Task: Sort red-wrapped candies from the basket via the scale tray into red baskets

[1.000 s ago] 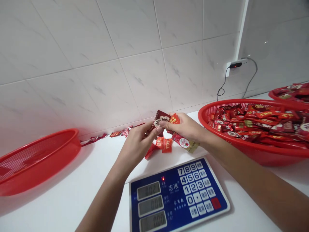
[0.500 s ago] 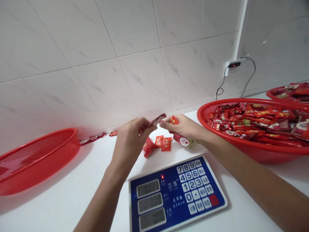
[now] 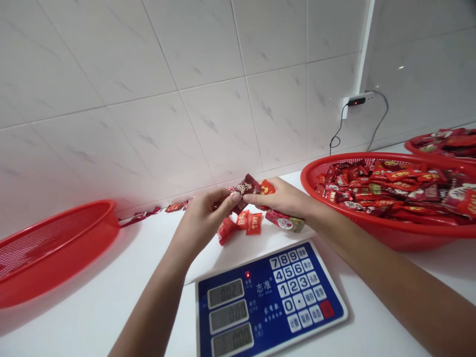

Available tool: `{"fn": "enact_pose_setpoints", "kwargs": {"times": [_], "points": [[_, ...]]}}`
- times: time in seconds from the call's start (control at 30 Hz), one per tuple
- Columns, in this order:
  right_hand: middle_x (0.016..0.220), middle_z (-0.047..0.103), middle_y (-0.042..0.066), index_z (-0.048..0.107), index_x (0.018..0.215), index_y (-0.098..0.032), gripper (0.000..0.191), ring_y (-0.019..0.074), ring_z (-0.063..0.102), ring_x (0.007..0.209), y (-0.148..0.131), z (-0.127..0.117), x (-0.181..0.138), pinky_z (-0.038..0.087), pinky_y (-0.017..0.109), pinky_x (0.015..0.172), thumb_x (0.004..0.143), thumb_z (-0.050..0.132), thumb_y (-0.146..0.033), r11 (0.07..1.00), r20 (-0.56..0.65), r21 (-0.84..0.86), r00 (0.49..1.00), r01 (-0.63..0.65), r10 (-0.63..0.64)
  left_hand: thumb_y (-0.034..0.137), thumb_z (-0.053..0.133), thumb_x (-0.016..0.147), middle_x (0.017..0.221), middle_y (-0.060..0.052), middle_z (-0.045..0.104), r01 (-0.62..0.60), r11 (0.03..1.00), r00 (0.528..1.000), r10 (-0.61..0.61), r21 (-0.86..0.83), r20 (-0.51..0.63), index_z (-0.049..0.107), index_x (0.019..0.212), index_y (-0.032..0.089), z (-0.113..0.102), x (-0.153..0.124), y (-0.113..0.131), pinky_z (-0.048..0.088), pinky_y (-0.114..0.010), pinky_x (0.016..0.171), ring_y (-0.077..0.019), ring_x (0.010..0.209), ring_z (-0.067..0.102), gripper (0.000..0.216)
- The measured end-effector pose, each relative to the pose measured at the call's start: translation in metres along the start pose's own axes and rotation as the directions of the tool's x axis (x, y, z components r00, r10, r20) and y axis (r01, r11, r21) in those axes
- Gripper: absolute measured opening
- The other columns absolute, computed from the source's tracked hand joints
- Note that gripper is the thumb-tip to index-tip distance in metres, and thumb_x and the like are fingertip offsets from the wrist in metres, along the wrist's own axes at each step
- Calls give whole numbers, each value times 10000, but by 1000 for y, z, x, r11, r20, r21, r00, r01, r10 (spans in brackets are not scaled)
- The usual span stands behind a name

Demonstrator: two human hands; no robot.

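My left hand (image 3: 204, 213) is closed, thumb and fingers pinching a dark red snack packet (image 3: 247, 187) with pale lettering. My right hand (image 3: 286, 196) meets it from the other side, its thumb at that packet's edge, and a bright red packet (image 3: 267, 189) is held in its fingers. Below the hands, on the white pan (image 3: 230, 253) of a scale, lie a puffed red packet (image 3: 226, 231), a flat red packet (image 3: 254, 224) and a red-and-green packet (image 3: 284, 221). The blue scale panel (image 3: 267, 302) faces me, its upper display lit with digits.
At the right stands a red basket (image 3: 386, 230) heaped with red packets; another red basket (image 3: 411, 145) of packets is behind it. A red basket (image 3: 70, 253) sits at the left. Several packets (image 3: 139, 216) lie along the tiled wall. A socket (image 3: 355, 103) with cables is on the wall.
The dark red packet has turned so its lettered face shows, and my hands have come closer together around it. The view has shifted slightly.
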State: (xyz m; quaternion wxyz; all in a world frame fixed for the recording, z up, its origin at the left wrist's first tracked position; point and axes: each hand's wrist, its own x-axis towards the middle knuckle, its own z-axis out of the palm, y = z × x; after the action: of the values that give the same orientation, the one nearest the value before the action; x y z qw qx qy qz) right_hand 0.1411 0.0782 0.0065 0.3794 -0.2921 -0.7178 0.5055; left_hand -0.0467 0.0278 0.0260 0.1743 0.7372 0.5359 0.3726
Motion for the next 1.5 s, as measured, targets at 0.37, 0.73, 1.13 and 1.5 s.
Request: {"fn": "enact_pose_setpoints", "kwargs": {"times": [0.37, 0.73, 1.13, 1.5], "points": [[552, 419, -56, 681, 938, -160, 256, 76, 349, 476, 16, -6, 10, 267, 214, 418, 815, 705, -384, 993, -89, 64, 991, -94, 100, 356, 548, 871, 751, -43, 727, 93, 950, 969, -17, 299, -247, 684, 821, 185, 3, 0, -4, 436, -297, 623, -217, 703, 655, 224], [546, 412, -49, 685, 939, -148, 182, 65, 378, 452, 3, -9, 9, 316, 175, 353, 900, 636, -318, 994, -274, 75, 957, -77, 95, 344, 580, 919, 1177, -64, 667, -234, 899, 972, 209, 371, 107, 674, 1140, 252, 33, -15, 22, 503, -367, 861, -237, 1041, 623, 257], [542, 385, -57, 674, 886, -152, 348, 68, 358, 444, -20, -23, -5, 303, 185, 364, 850, 660, -498, 998, -58, -40, 997, -44, 41, 266, 613, 895, 822, 10, 725, -93, 995, 966, 102, -48, 236, 668, 899, 218, 24, -18, 31, 478, -259, 630, -153, 739, 661, 73], [601, 427, -58, 560, 743, -175, 386, 66, 409, 493, -8, -4, -5, 340, 170, 371, 805, 682, -536, 991, 170, -93, 982, 100, -83, 281, 664, 828, 731, -8, 721, 13, 968, 1000, -13, -250, 4, 493, 764, 195, 11, -13, 17, 526, -237, 573, -145, 671, 676, 202]]}}
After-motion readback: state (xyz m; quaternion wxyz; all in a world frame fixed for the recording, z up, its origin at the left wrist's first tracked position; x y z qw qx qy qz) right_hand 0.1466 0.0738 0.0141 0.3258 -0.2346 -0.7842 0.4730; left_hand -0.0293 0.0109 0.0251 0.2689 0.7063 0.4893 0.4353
